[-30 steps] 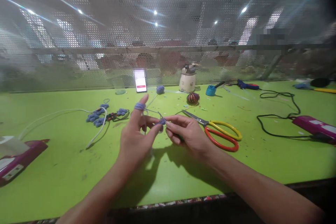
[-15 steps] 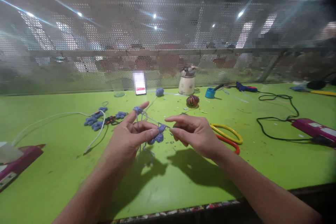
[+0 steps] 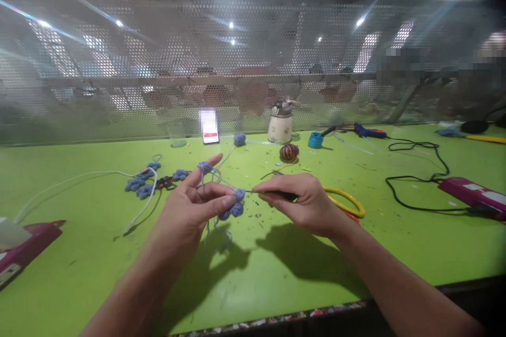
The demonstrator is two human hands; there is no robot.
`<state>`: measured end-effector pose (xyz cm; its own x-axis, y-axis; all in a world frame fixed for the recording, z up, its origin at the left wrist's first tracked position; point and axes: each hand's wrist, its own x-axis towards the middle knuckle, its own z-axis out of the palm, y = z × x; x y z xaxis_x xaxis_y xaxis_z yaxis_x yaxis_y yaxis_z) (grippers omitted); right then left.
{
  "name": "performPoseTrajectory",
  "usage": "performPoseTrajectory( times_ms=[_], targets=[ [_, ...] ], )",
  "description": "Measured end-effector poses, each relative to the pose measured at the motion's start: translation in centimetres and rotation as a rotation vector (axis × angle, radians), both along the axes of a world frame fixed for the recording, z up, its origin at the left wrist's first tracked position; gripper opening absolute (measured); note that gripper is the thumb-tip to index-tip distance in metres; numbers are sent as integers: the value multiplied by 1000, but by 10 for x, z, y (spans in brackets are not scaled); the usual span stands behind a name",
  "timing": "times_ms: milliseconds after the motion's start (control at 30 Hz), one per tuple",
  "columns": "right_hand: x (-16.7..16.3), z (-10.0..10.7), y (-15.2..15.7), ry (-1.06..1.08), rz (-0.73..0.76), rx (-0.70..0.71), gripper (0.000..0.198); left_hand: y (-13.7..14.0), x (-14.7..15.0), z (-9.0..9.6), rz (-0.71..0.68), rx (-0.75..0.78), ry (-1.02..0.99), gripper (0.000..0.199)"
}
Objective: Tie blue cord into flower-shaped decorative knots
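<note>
l hand point(image 3: 200, 205) pinches purple crochet pc point(image 3: 236, 209) above green table point(image 3: 395, 253), index raised w/ yarn point(image 3: 204, 167) round it; r hand point(image 3: 304, 202) grips dark-handled hook point(image 3: 288, 195), long axis approx crosswise, tip pointing l twd pc

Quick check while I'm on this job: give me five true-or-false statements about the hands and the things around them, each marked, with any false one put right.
1. The left hand pinches a purple-blue yarn piece. True.
2. The right hand is holding nothing. False: it grips a slim dark-handled tool, its thin shaft pointing toward the piece.
3. Purple-blue yarn is wound around a raised finger of the left hand. True.
4. The phone is lying face-down. False: it stands propped up, its lit screen facing the camera.
5. The scissors are in full view. False: the right hand and forearm hide part of them.
</note>
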<state>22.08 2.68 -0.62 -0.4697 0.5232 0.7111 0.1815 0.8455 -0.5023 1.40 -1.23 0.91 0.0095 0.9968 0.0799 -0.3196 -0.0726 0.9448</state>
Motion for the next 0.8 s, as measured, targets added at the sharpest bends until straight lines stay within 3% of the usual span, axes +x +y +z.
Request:
performPoseTrajectory(
  times_ms=[100, 233, 367, 500, 600, 700, 800],
  targets=[
    [1, 1, -1, 4, 3, -27, 17, 0, 0, 0, 7, -10, -19, 91],
    [-1, 1, -3, 64, 30, -179, 15, -1, 0, 1, -2, -16, -32, 87],
    [-5, -2, -5, 148, 98, -428, 12, 1, 1, -2, -7, 17, -11, 78],
    [-10, -10, -4, 277, 214, -766, 16, 5, 1, -8, -12, 67, 30, 51],
    [-16, -16, -4, 398, 282, -927, 18, 9, 0, -13, -45, 77, 37, 40],
    [-22, -16, -6, 447, 265, -989, 18, 11, -1, -16, -77, 72, 52, 39],
    [-25, -14, -10, 431, 215, -947, 20, 10, 0, -16, -79, 72, 72, 47]
  ],
)
